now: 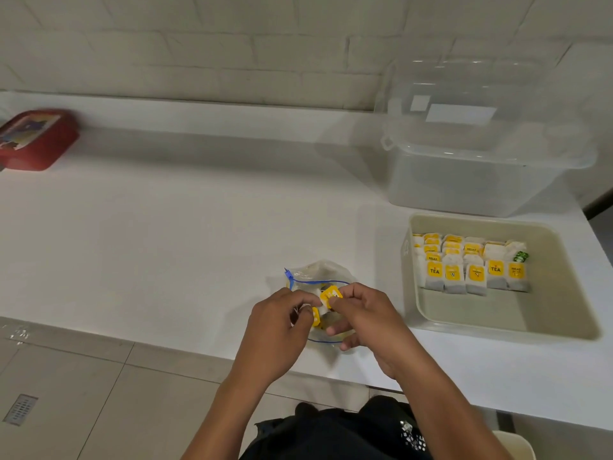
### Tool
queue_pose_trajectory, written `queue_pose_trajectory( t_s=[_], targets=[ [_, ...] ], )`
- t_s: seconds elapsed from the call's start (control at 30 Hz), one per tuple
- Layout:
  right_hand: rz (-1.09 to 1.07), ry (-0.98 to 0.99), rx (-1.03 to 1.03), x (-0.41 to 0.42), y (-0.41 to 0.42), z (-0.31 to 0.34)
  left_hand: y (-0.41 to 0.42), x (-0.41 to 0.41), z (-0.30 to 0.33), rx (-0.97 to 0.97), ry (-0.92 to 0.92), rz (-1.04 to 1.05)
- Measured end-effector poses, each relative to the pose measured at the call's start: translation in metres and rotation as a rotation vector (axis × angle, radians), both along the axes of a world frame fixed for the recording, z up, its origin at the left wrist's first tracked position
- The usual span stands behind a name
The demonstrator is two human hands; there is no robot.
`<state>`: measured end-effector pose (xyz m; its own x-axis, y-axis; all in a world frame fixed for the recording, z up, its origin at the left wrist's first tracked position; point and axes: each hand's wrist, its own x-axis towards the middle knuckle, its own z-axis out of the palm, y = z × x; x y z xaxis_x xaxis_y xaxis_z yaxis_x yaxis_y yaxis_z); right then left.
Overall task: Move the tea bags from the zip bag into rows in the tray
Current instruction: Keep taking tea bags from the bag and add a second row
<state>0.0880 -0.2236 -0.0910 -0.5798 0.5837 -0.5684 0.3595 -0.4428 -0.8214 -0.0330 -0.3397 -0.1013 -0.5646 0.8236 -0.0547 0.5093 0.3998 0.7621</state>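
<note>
A clear zip bag (313, 273) with a blue seal lies near the front edge of the white table, its mouth open toward me. Over the mouth, my right hand (363, 315) pinches the yellow tag of a tea bag (330, 295) between thumb and forefinger. My left hand (282, 322) pinches another yellow-tagged tea bag (315, 317) and its string. To the right stands the beige tray (560, 300), holding rows of tea bags (471, 263) with yellow labels in its far half; one green label shows at the right end.
A clear plastic storage box (477, 161) with its lid stands behind the tray by the brick wall. At the far left lies a red lidded box (36, 141). The table's front edge runs just below my hands, above a tiled floor.
</note>
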Motion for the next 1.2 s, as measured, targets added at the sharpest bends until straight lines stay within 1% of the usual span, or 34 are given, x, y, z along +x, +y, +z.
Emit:
queue_pose_trajectory(
  t_s=[0.13, 0.23, 0.33, 0.47, 0.53, 0.6, 0.7, 0.77, 0.83, 0.9, 1.07, 1.2],
  targets=[
    [0.033, 0.024, 0.067, 0.001, -0.002, -0.005, 0.002, 0.003, 0.005, 0.02, -0.059, 0.047],
    [0.069, 0.01, 0.134, 0.001, -0.001, -0.007, 0.004, 0.003, 0.009, 0.013, -0.07, 0.054],
    [0.08, 0.004, 0.147, 0.001, 0.001, -0.008, 0.007, 0.004, 0.015, 0.006, -0.091, 0.054],
    [0.104, 0.01, 0.134, 0.003, 0.006, -0.006, 0.012, 0.001, 0.021, -0.005, -0.065, 0.048],
    [0.098, 0.011, 0.167, 0.006, 0.01, -0.005, 0.015, -0.001, 0.021, -0.017, -0.042, 0.027],
    [0.099, -0.019, 0.277, 0.01, 0.015, -0.004, 0.017, -0.002, 0.024, -0.039, -0.005, -0.026],
    [0.132, -0.016, 0.452, 0.016, 0.02, -0.002, 0.018, -0.005, 0.03, -0.069, 0.138, -0.134],
    [0.211, 0.014, 0.597, 0.021, 0.023, 0.001, 0.02, -0.005, 0.034, -0.1, 0.235, -0.187],
    [0.302, 0.052, 0.723, 0.026, 0.028, 0.003, 0.024, -0.002, 0.037, -0.12, 0.283, -0.219],
    [0.346, 0.101, 0.778, 0.032, 0.034, 0.005, 0.03, 0.004, 0.04, -0.111, 0.305, -0.232],
    [0.307, 0.112, 0.827, 0.05, 0.055, 0.013, 0.046, 0.017, 0.05, -0.064, 0.306, -0.253],
    [0.274, 0.137, 0.719, 0.067, 0.071, 0.022, 0.062, 0.027, 0.058, -0.025, 0.293, -0.268]
  ],
)
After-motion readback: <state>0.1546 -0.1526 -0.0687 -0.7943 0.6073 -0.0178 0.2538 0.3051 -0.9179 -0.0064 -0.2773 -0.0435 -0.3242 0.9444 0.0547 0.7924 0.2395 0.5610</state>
